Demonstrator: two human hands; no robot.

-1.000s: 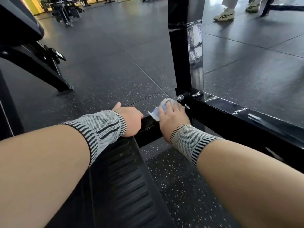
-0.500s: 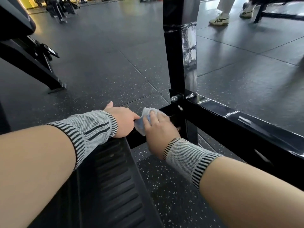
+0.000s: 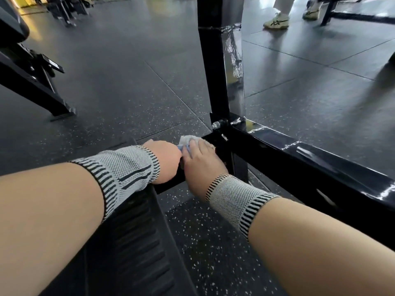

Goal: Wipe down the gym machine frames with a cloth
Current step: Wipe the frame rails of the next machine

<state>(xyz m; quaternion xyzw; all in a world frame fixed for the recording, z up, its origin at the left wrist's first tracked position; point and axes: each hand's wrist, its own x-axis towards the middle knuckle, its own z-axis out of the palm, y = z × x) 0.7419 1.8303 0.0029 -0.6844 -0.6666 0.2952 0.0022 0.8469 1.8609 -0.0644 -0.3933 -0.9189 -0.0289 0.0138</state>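
Note:
A black low crossbar (image 3: 215, 146) of the gym machine frame runs from the footplate to the upright post (image 3: 215, 67). A crumpled white and blue cloth (image 3: 187, 140) lies on the bar. My right hand (image 3: 202, 160) presses it down with fingers laid over it, covering most of the cloth. My left hand (image 3: 167, 162) curls over the same bar at its left end, touching the right hand. Both wrists wear grey knitted bands.
A ribbed black footplate (image 3: 132, 236) lies under my left forearm. A long black base rail (image 3: 310, 165) runs right from the post. Another machine's leg (image 3: 36, 88) stands at left. A person's shoes (image 3: 276, 21) are on the rubber floor at the back right.
My right hand has slid the cloth leftward along the crossbar, away from the post's bolt, until it meets my left hand. The left hand has stayed on the bar.

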